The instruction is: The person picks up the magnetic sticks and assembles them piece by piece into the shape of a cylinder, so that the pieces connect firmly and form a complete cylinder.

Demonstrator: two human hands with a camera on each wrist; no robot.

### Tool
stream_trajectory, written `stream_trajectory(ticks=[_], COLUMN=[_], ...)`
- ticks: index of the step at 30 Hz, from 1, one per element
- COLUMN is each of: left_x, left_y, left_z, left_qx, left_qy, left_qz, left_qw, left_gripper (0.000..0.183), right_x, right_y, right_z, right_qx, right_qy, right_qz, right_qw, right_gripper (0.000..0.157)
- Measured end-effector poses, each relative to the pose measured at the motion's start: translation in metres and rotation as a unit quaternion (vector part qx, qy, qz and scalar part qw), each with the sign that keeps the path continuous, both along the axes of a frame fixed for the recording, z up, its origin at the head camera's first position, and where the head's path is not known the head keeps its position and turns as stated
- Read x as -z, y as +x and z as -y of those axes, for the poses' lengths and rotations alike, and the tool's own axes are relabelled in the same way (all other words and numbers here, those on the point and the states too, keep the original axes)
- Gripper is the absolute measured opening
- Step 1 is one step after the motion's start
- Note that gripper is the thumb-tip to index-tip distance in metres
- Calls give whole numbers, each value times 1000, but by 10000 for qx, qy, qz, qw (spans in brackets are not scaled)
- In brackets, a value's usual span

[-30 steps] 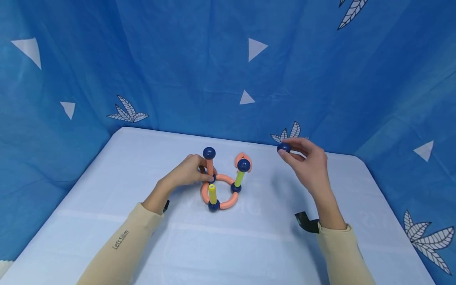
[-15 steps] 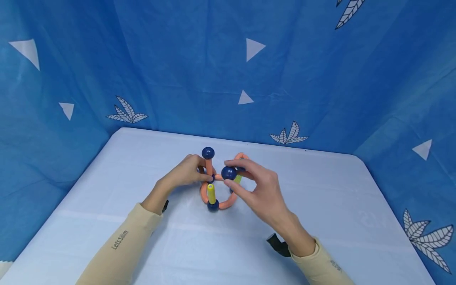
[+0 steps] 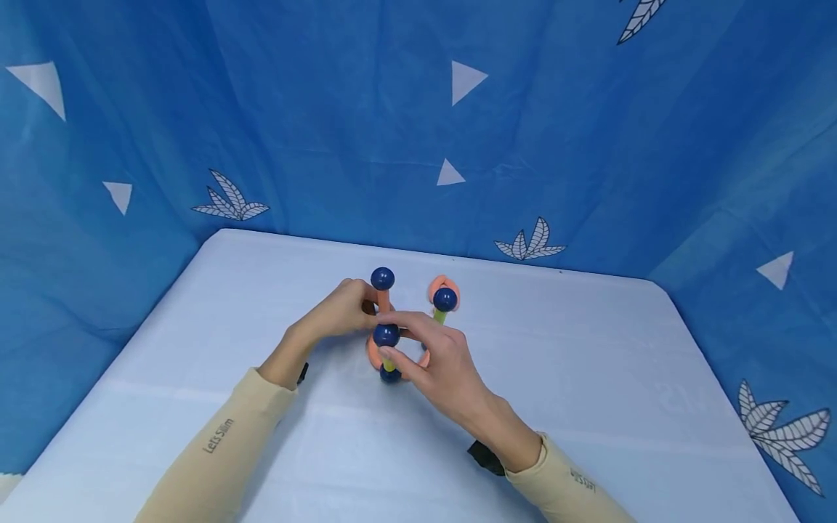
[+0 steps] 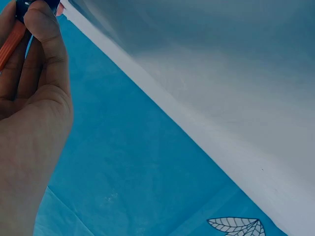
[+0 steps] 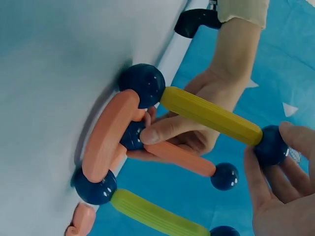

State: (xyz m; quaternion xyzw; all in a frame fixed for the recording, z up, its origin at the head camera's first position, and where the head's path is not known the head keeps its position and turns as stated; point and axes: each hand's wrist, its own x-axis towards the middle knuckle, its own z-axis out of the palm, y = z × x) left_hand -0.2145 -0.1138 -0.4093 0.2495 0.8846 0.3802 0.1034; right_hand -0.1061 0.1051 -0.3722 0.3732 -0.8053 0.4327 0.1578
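Observation:
A small frame of curved orange sticks (image 5: 110, 135) joined by dark blue balls lies on the white table, with three straight sticks standing from it. My right hand (image 3: 451, 370) pinches a blue ball (image 5: 271, 146) between thumb and fingers, against the tip of the yellow stick (image 5: 211, 115). At the frame's far left corner, my left hand (image 3: 340, 311) grips the base ball (image 5: 132, 136) under the straight orange stick (image 5: 182, 158). That stick bears a ball (image 3: 382, 278) on top. The green stick (image 5: 160, 214) is likewise capped by a ball (image 3: 445, 299).
Loose curved orange pieces (image 3: 434, 287) lie just behind the green stick. The white table (image 3: 588, 378) reaches back to a blue patterned curtain (image 3: 340, 131).
My right hand has carried the blue ball leftward and down, from the right of the frame to the top of the yellow stick. My left hand has kept its hold.

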Motion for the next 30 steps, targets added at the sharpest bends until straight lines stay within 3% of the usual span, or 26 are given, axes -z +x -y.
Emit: stream_trajectory(ticks=[9, 19, 25, 30], left_x=[2, 3, 3, 2], left_y=[-1, -2, -2, -1], left_z=[1, 1, 0, -1], left_qx=[9, -19, -41, -27], left_qy=[71, 58, 55, 151], left_qz=[54, 109, 120, 225], left_qw=[10000, 9999, 9999, 9996], left_gripper=[5, 8, 11, 14], right_x=[-5, -5, -9, -17], right_y=[3, 2, 1, -2], right_z=[-3, -4, -7, -15], right_qx=[477, 496, 586, 1005], right_qy=[400, 448, 167, -391], right_qz=[-148, -333, -720, -957], right_qw=[9980, 9972, 9955, 9896], right_gripper=[35, 35, 37, 30])
